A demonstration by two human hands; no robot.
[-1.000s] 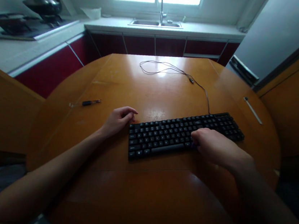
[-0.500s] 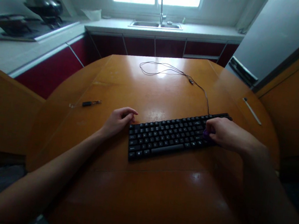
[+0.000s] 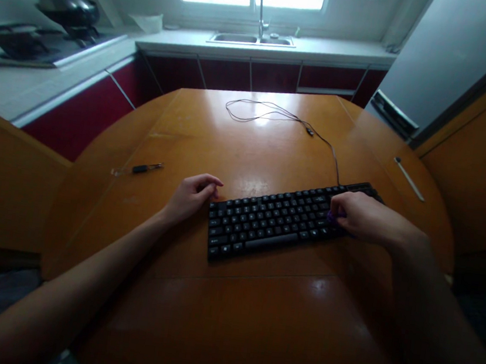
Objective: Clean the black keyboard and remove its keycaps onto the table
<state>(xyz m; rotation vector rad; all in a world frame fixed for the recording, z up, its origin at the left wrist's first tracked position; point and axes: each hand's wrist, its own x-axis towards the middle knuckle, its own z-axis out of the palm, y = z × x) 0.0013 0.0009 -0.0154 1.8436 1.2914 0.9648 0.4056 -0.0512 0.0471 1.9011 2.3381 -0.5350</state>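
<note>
A black keyboard lies at a slant on the wooden table, its cord running off the back. At its back left corner rests my left hand, fingers curled and thumb close to the forefinger, the fingertips against the corner. My right hand is closed over the right part of the keys. Something small and purple, which looks soft, shows under its fingers; most of it is hidden in the grip. The keys beneath this hand are covered.
The keyboard's cord loops near the table's far edge. A small black-handled wire tool lies to the left, and a thin pale stick with a dark head to the right. Beyond the table stand a counter with a sink and a fridge.
My right hand has shifted slightly left over the keys with the purple thing, uncovering more of the keyboard's back right corner. My left hand and the keyboard stay put.
</note>
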